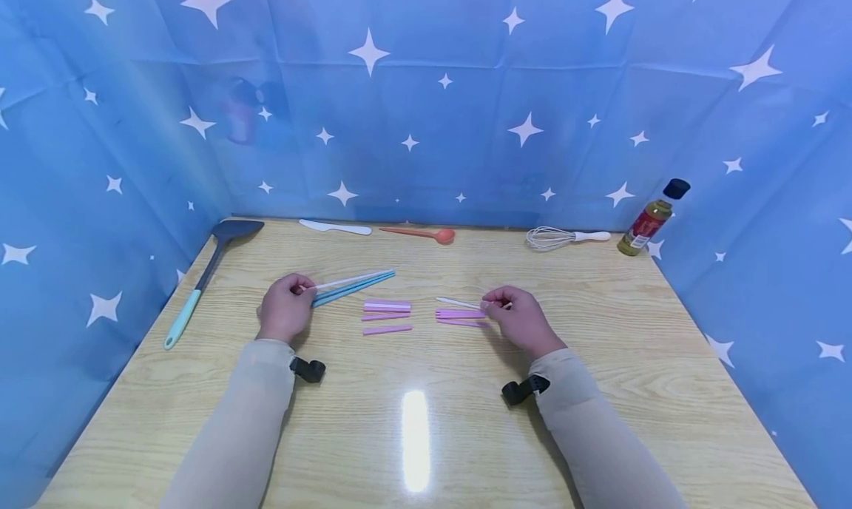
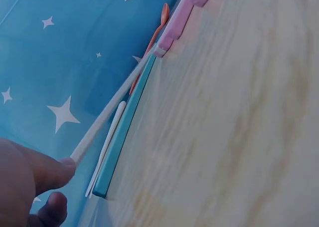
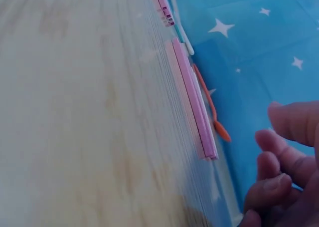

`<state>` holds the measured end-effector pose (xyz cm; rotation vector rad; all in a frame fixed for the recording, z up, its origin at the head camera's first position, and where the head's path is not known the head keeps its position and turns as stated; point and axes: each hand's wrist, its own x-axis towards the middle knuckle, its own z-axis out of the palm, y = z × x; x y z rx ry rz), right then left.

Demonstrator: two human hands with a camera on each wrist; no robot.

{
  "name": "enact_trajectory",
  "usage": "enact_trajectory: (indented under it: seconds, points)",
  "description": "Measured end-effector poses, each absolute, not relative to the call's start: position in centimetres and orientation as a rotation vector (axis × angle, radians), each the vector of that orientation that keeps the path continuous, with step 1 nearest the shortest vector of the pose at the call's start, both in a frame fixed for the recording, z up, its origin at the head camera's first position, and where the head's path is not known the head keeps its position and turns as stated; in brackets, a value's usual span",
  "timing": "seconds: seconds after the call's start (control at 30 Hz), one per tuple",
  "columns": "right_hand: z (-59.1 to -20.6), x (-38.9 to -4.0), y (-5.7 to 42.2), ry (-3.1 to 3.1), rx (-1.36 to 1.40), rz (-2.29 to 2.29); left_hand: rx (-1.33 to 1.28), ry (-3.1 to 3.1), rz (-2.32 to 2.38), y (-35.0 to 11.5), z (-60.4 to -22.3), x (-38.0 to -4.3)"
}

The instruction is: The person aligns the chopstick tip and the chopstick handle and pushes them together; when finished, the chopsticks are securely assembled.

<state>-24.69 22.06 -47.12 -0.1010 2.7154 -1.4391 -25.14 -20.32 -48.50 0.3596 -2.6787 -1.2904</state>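
My left hand (image 1: 287, 308) pinches the near end of a slim white chopstick (image 2: 107, 112) between thumb and finger. That chopstick slants up from the table beside a pair of blue chopsticks (image 1: 356, 287). My right hand (image 1: 522, 318) is over the right end of a second white stick (image 1: 455, 302). In the right wrist view its thumb and fingers are spread apart, with nothing between them. Pink sticks (image 1: 461, 314) lie just in front of this white stick. Another group of short pink sticks (image 1: 387, 331) lies between the hands, one piece having a pale stripe.
Along the back edge lie a white knife (image 1: 342, 228), an orange spoon (image 1: 444, 236) and a whisk (image 1: 552, 237). A bottle (image 1: 648, 224) with a black cap stands at the back right. A dark spatula (image 1: 211, 261) lies at left. Blue star-patterned cloth surrounds the table's back and sides.
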Motion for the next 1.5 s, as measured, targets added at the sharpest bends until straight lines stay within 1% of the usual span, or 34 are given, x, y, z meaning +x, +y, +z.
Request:
enact_trajectory:
  seconds: [0.47,0.63,0.73,1.1,1.3,1.5]
  points:
    - [-47.6,-25.0,22.3,2.675,-0.129,-1.345,0.344,-2.778,-1.243,-20.9,-48.3,-25.0]
    - [-47.6,-25.1,22.0,2.669,-0.08,-1.294,0.322,-2.796,-1.234,-20.6,-48.2,-24.9]
    - [-47.4,-25.1,21.7,2.651,-0.044,-1.283,0.262,-2.811,-1.219,-20.0,-48.0,-24.8]
    - [-46.9,-25.3,21.0,2.633,-0.025,-1.197,-0.082,-2.927,-1.177,-16.3,-47.5,-23.9]
    - [-47.2,-25.7,21.0,2.653,-0.033,-1.158,-0.179,-2.988,-1.136,-14.7,-47.2,-23.4]
    - [-47.1,-25.8,21.0,2.693,-0.025,-1.107,-0.194,-3.031,-1.113,-13.9,-47.1,-23.4]
